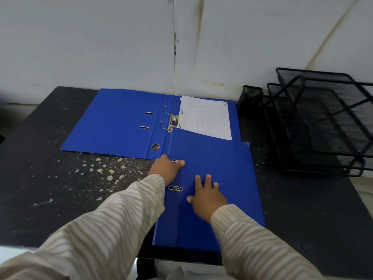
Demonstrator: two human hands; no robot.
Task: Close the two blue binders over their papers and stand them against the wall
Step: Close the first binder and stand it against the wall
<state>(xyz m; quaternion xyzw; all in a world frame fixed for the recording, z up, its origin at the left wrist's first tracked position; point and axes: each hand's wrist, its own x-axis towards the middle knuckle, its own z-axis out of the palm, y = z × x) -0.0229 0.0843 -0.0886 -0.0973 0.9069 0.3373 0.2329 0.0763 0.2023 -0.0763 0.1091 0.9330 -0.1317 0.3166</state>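
Two blue binders lie on a dark table (pixel 50 168). The far binder (pixel 121 122) is spread open flat near the wall, its metal rings (pixel 170 120) showing and white papers (pixel 207 118) on its right half. The near binder (pixel 218 182) lies closed in front of it, overlapping the open one's lower right part. My left hand (pixel 167 168) rests at the closed binder's spine edge, fingers curled over it by a metal slot. My right hand (pixel 205 195) lies flat on the closed cover, fingers apart.
Black wire mesh letter trays (pixel 323 122) stand at the right by the wall, with a small mesh holder (pixel 250 98) beside them. The pale wall (pixel 121 47) runs right behind the table. The table's left surface has worn white flecks.
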